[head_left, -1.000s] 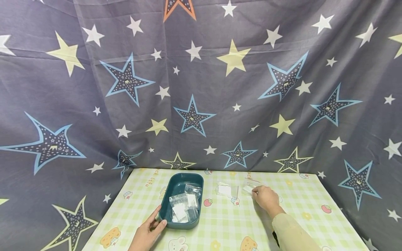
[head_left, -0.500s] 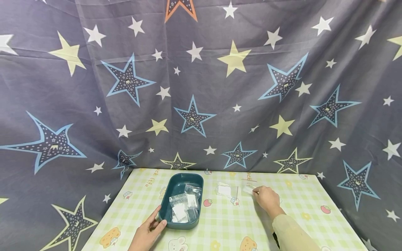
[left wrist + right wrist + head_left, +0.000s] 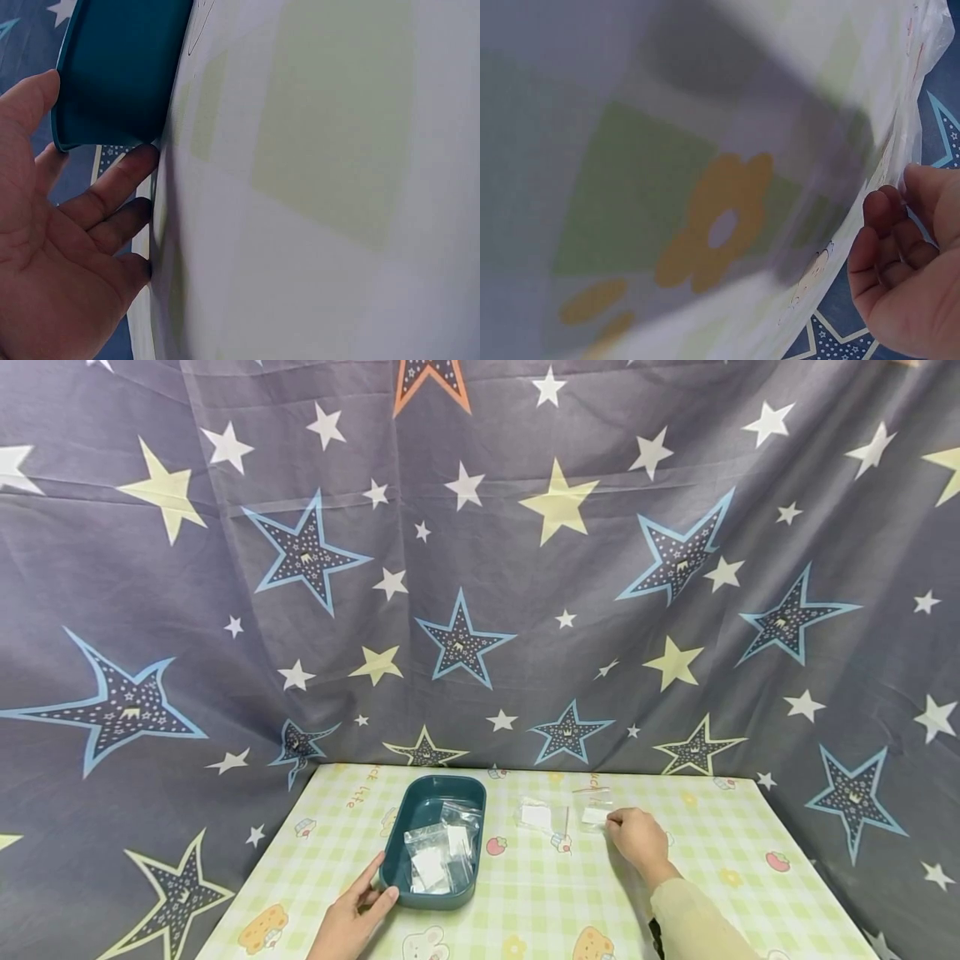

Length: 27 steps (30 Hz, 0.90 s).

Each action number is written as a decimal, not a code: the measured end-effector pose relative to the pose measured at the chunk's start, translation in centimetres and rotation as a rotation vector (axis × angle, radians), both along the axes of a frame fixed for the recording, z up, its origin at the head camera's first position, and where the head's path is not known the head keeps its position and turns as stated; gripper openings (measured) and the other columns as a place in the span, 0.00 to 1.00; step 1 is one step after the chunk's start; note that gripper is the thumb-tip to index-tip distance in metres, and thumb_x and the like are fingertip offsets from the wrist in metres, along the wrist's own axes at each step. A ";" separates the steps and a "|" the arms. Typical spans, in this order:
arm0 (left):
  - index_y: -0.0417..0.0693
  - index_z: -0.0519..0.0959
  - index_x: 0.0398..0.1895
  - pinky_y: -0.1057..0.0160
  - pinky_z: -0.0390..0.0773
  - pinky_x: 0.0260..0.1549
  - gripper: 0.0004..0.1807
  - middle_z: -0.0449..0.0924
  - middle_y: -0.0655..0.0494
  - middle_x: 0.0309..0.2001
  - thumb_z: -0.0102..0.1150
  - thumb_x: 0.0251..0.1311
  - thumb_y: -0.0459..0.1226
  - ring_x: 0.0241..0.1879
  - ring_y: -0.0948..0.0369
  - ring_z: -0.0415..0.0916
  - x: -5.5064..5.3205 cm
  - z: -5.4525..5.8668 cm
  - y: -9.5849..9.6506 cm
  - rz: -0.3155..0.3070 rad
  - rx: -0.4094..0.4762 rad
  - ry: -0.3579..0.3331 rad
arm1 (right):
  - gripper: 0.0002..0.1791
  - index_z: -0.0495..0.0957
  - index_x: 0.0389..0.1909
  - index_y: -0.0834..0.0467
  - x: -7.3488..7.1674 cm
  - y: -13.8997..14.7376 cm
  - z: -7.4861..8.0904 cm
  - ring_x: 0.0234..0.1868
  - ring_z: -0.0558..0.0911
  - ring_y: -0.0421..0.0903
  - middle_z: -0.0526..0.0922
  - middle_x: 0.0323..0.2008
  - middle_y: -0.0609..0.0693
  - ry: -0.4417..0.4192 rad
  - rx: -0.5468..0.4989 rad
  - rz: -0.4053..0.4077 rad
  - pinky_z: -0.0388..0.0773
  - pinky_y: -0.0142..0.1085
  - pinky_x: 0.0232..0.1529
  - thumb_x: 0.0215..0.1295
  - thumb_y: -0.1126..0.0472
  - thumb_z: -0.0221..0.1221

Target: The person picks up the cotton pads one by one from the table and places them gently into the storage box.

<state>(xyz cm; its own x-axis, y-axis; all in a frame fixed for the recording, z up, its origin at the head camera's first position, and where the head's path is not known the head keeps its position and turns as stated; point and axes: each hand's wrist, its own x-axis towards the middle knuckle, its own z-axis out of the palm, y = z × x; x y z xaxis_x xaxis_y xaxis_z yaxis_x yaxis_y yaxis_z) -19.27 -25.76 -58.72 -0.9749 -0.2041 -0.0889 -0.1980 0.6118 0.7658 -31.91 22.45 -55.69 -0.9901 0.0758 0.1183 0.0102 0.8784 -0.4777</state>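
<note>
My left hand [image 3: 354,913] holds the near left corner of a dark teal plastic tub [image 3: 435,900], with the thumb and a finger on either side of the corner. In the left wrist view, the other fingers of the left hand [image 3: 82,232] rest low against the tabletop. My right hand [image 3: 639,840] pinches the right edge of a small clear zip bag [image 3: 596,802] with a white piece inside. The right wrist view has its thumb and curled fingers at the edge of the clear plastic [image 3: 909,142]. Another zip bag [image 3: 536,814] lies just left.
Several clear zip bags [image 3: 430,858] with white contents lie inside the tub. A green-and-white checked cloth with cartoon prints covers the table [image 3: 525,893]. Behind the table's far edge hangs a grey curtain [image 3: 480,718] with stars.
The zip bag at the right hand has turned and settled flatter, its red strip now nearly level. The right hand has shifted very slightly; the left hand and tub stay put.
</note>
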 end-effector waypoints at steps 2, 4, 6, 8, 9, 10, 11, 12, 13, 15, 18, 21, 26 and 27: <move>0.65 0.66 0.83 0.55 0.80 0.45 0.44 0.86 0.61 0.39 0.63 0.68 0.66 0.40 0.63 0.79 0.0 0.0 0.0 0.000 0.002 -0.003 | 0.14 0.91 0.53 0.55 -0.1 0.0 -0.2 0.49 0.90 0.63 0.91 0.53 0.59 0.000 -0.023 -0.011 0.85 0.61 0.45 0.75 0.58 0.62; 0.65 0.66 0.83 0.57 0.78 0.44 0.44 0.85 0.61 0.39 0.63 0.68 0.66 0.39 0.62 0.78 0.0 0.0 0.0 -0.001 0.005 -0.005 | 0.15 0.91 0.54 0.55 -0.1 0.1 -0.3 0.50 0.89 0.64 0.91 0.54 0.60 0.003 -0.045 -0.025 0.84 0.62 0.46 0.75 0.58 0.61; 0.65 0.66 0.83 0.58 0.78 0.43 0.44 0.85 0.61 0.38 0.63 0.68 0.66 0.38 0.62 0.77 0.0 0.0 0.0 -0.001 0.006 -0.005 | 0.15 0.91 0.54 0.55 -0.2 0.1 -0.4 0.52 0.89 0.65 0.91 0.55 0.60 0.008 -0.061 -0.038 0.84 0.62 0.47 0.75 0.58 0.60; 0.65 0.66 0.84 0.57 0.78 0.44 0.44 0.86 0.61 0.38 0.63 0.68 0.66 0.38 0.62 0.78 0.0 0.0 0.0 -0.001 0.007 -0.006 | 0.16 0.91 0.54 0.55 -0.1 0.2 -0.4 0.53 0.88 0.65 0.90 0.55 0.60 0.013 -0.078 -0.046 0.84 0.62 0.48 0.75 0.58 0.59; 0.64 0.66 0.84 0.57 0.78 0.43 0.44 0.86 0.61 0.38 0.63 0.68 0.65 0.38 0.62 0.78 0.0 0.0 0.0 -0.001 0.007 -0.007 | 0.16 0.91 0.54 0.55 -0.1 0.2 -0.4 0.53 0.88 0.65 0.90 0.55 0.60 0.013 -0.089 -0.050 0.84 0.62 0.47 0.75 0.58 0.59; 0.64 0.66 0.84 0.57 0.78 0.43 0.44 0.86 0.61 0.38 0.63 0.68 0.65 0.38 0.62 0.78 0.0 0.0 0.0 -0.001 0.007 -0.008 | 0.16 0.91 0.55 0.55 -0.1 0.2 -0.4 0.53 0.88 0.65 0.90 0.55 0.60 0.012 -0.098 -0.053 0.84 0.61 0.47 0.75 0.57 0.59; 0.64 0.66 0.84 0.57 0.78 0.43 0.44 0.85 0.61 0.38 0.63 0.68 0.65 0.38 0.62 0.78 0.0 0.0 0.0 -0.001 0.007 -0.008 | 0.16 0.91 0.55 0.55 0.0 0.2 -0.3 0.53 0.88 0.65 0.90 0.55 0.60 0.013 -0.106 -0.055 0.84 0.61 0.47 0.75 0.57 0.60; 0.64 0.66 0.84 0.57 0.78 0.43 0.44 0.85 0.61 0.38 0.63 0.68 0.65 0.38 0.62 0.77 -0.1 0.0 0.0 -0.002 0.009 -0.009 | 0.16 0.91 0.55 0.55 0.1 0.2 -0.2 0.53 0.88 0.65 0.90 0.55 0.60 0.013 -0.114 -0.056 0.84 0.61 0.47 0.75 0.57 0.60; 0.64 0.66 0.84 0.57 0.78 0.43 0.44 0.85 0.61 0.38 0.63 0.68 0.65 0.38 0.62 0.78 -0.1 0.0 0.0 -0.002 0.010 -0.009 | 0.16 0.90 0.55 0.55 0.1 0.2 -0.2 0.53 0.88 0.65 0.91 0.55 0.59 0.012 -0.121 -0.057 0.84 0.61 0.47 0.75 0.56 0.60; 0.63 0.66 0.84 0.55 0.80 0.45 0.44 0.86 0.61 0.38 0.63 0.68 0.65 0.39 0.62 0.79 -0.1 0.0 0.0 -0.002 0.007 -0.006 | 0.16 0.90 0.56 0.55 0.2 0.3 -0.1 0.53 0.89 0.65 0.91 0.55 0.59 0.011 -0.127 -0.057 0.84 0.60 0.47 0.76 0.56 0.60; 0.63 0.66 0.83 0.52 0.82 0.47 0.44 0.87 0.61 0.40 0.63 0.68 0.66 0.41 0.63 0.81 0.0 0.1 0.0 0.000 0.004 -0.003 | 0.16 0.90 0.57 0.56 0.4 0.3 0.1 0.53 0.88 0.65 0.91 0.54 0.59 0.015 -0.126 -0.058 0.84 0.60 0.47 0.76 0.56 0.60; 0.63 0.66 0.83 0.54 0.81 0.46 0.44 0.86 0.60 0.39 0.63 0.68 0.65 0.40 0.62 0.80 0.0 0.1 0.0 -0.001 0.005 -0.003 | 0.16 0.90 0.56 0.56 0.5 0.3 0.1 0.53 0.89 0.64 0.91 0.53 0.58 0.026 -0.132 -0.062 0.84 0.60 0.46 0.76 0.56 0.61; 0.63 0.66 0.84 0.58 0.76 0.42 0.44 0.84 0.60 0.37 0.63 0.69 0.64 0.37 0.61 0.76 0.0 0.1 0.1 -0.006 0.010 0.006 | 0.14 0.91 0.54 0.55 0.7 0.4 0.1 0.52 0.89 0.63 0.92 0.51 0.57 0.052 -0.141 -0.069 0.83 0.59 0.46 0.75 0.56 0.62; 0.63 0.66 0.84 0.59 0.76 0.41 0.44 0.84 0.60 0.37 0.63 0.69 0.64 0.36 0.61 0.75 0.0 0.1 0.1 -0.007 0.010 0.007 | 0.14 0.91 0.54 0.55 0.7 0.4 0.1 0.51 0.89 0.63 0.93 0.50 0.57 0.056 -0.143 -0.070 0.83 0.59 0.46 0.75 0.56 0.63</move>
<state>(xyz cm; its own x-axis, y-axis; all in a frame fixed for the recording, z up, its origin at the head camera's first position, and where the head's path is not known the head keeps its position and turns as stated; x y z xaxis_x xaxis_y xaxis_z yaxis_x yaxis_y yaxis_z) -19.25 -25.67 -58.65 -0.9769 -0.1966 -0.0836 -0.1880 0.6054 0.7734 -31.22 22.88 -55.61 -0.9739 0.1646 0.1565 0.0389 0.7997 -0.5992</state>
